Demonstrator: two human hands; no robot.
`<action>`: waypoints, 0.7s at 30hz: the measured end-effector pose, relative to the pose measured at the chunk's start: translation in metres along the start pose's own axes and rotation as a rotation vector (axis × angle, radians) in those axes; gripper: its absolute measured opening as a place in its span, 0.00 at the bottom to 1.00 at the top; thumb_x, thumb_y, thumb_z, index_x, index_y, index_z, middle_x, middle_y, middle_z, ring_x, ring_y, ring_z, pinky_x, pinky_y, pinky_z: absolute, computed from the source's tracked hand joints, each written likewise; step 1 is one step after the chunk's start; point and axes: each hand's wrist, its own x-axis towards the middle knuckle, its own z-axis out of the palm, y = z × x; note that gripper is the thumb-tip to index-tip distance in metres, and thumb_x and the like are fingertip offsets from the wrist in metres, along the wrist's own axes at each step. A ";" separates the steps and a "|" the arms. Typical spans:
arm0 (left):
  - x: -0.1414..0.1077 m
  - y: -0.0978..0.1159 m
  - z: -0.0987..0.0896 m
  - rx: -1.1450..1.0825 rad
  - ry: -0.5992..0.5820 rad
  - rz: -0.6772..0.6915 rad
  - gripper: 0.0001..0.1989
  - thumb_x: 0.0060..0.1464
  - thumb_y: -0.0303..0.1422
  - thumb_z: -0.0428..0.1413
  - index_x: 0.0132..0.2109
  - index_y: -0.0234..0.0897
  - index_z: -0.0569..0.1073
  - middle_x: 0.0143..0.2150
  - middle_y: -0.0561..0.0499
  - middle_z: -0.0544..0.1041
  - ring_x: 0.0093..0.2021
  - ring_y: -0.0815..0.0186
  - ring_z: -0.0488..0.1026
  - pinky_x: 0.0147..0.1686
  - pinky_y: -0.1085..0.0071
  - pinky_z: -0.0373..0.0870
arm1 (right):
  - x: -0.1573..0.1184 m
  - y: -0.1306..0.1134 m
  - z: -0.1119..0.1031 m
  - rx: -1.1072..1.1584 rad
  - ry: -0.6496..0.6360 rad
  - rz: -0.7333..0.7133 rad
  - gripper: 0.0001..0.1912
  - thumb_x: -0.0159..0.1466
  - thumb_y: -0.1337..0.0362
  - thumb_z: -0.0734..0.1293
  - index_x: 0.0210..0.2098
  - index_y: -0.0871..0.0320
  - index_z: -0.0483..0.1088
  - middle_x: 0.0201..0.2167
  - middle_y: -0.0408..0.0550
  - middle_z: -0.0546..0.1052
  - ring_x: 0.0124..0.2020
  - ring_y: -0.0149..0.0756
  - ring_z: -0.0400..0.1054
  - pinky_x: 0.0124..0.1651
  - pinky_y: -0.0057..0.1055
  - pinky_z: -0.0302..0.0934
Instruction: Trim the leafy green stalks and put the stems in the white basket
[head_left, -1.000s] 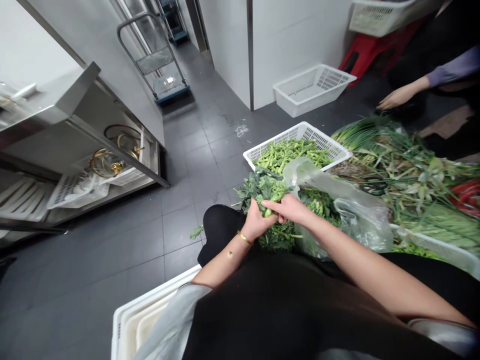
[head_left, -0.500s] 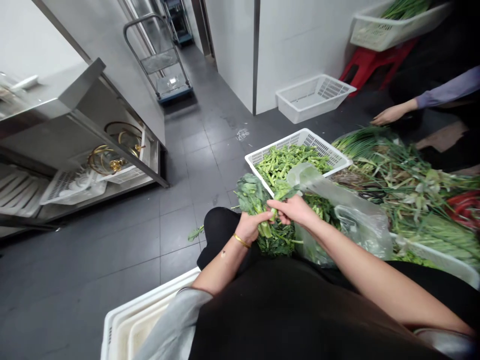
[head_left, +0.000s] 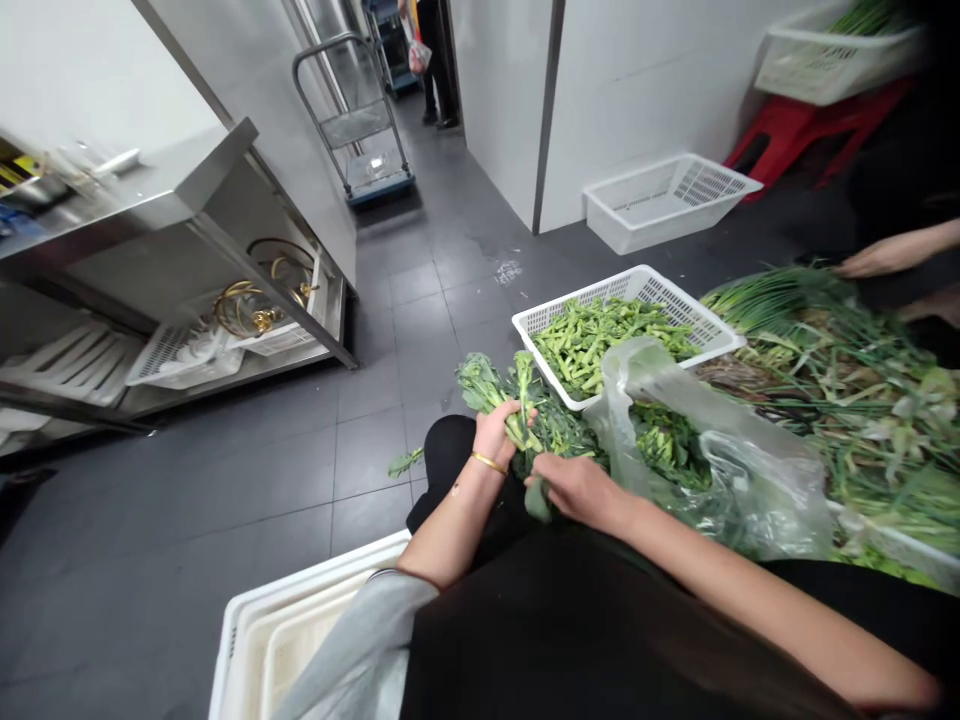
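Observation:
My left hand (head_left: 495,436) is closed around a bunch of leafy green stalks (head_left: 484,383), whose leaves fan out above the fingers. Just to the right and lower, my right hand (head_left: 574,487) is closed on a dark green leaf (head_left: 538,500) hanging below its fingers. More leafy greens lie under and behind both hands. Beyond them stands a white slotted basket (head_left: 529,322) holding cut green stems (head_left: 592,335). A clear plastic bag (head_left: 675,390) with greens in it lies right of my right hand.
A heap of spring onions (head_left: 840,370) spreads at the right, where a co-worker's hand (head_left: 874,258) touches it. Another white basket (head_left: 637,235) stands by the wall. Stacked white trays (head_left: 240,640) are at lower left. A trolley (head_left: 379,185) and steel shelving (head_left: 187,215) stand beyond.
My right hand has drawn down and away from the bunch, now with a leaf in it. My left hand still grips the stalks. A person with a bag has appeared in the far doorway.

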 end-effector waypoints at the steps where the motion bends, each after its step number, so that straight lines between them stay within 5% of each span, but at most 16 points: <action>1: -0.001 0.004 -0.003 0.009 -0.020 0.008 0.12 0.32 0.29 0.63 0.28 0.33 0.69 0.22 0.52 0.72 0.23 0.66 0.73 0.24 0.72 0.67 | -0.002 0.007 -0.005 -0.043 -0.044 0.074 0.05 0.61 0.64 0.62 0.35 0.55 0.69 0.32 0.51 0.75 0.30 0.39 0.70 0.32 0.33 0.61; 5: -0.015 0.002 -0.006 0.077 -0.065 0.147 0.15 0.30 0.28 0.66 0.28 0.33 0.71 0.23 0.53 0.73 0.23 0.67 0.72 0.27 0.71 0.70 | 0.015 0.030 -0.041 -0.131 -0.097 0.340 0.18 0.54 0.58 0.70 0.42 0.59 0.69 0.35 0.54 0.76 0.28 0.40 0.70 0.27 0.30 0.56; 9: -0.025 -0.011 0.002 0.126 -0.077 0.292 0.16 0.29 0.27 0.67 0.29 0.33 0.72 0.28 0.52 0.76 0.29 0.68 0.74 0.36 0.71 0.71 | 0.040 0.006 -0.059 -0.118 -0.010 0.402 0.20 0.67 0.51 0.54 0.34 0.58 0.69 0.32 0.54 0.76 0.33 0.40 0.70 0.31 0.30 0.55; 12: -0.021 -0.008 0.001 0.094 -0.038 0.183 0.15 0.30 0.28 0.66 0.29 0.33 0.71 0.25 0.53 0.74 0.25 0.68 0.73 0.30 0.71 0.69 | 0.031 -0.019 -0.045 -0.123 -0.064 0.341 0.19 0.67 0.57 0.54 0.29 0.59 0.69 0.29 0.56 0.77 0.32 0.42 0.71 0.32 0.31 0.54; 15: -0.016 0.003 -0.005 0.005 -0.112 -0.013 0.16 0.31 0.29 0.64 0.31 0.33 0.68 0.22 0.53 0.72 0.23 0.66 0.72 0.24 0.73 0.65 | 0.013 -0.017 -0.034 0.034 -0.173 0.203 0.12 0.63 0.55 0.62 0.30 0.56 0.71 0.26 0.48 0.77 0.28 0.38 0.71 0.31 0.29 0.54; 18: -0.017 0.007 -0.008 -0.058 -0.259 -0.152 0.18 0.32 0.30 0.64 0.33 0.34 0.68 0.24 0.50 0.74 0.22 0.68 0.72 0.24 0.73 0.65 | 0.016 0.005 -0.043 0.371 -0.041 0.320 0.20 0.61 0.47 0.62 0.42 0.56 0.71 0.23 0.44 0.75 0.23 0.34 0.68 0.27 0.28 0.55; 21: -0.022 0.002 -0.003 -0.035 -0.306 -0.122 0.18 0.32 0.29 0.64 0.34 0.32 0.69 0.25 0.50 0.74 0.22 0.68 0.71 0.26 0.71 0.66 | 0.035 0.018 -0.054 0.473 0.172 0.345 0.21 0.61 0.45 0.60 0.36 0.58 0.68 0.19 0.42 0.72 0.21 0.32 0.65 0.25 0.27 0.54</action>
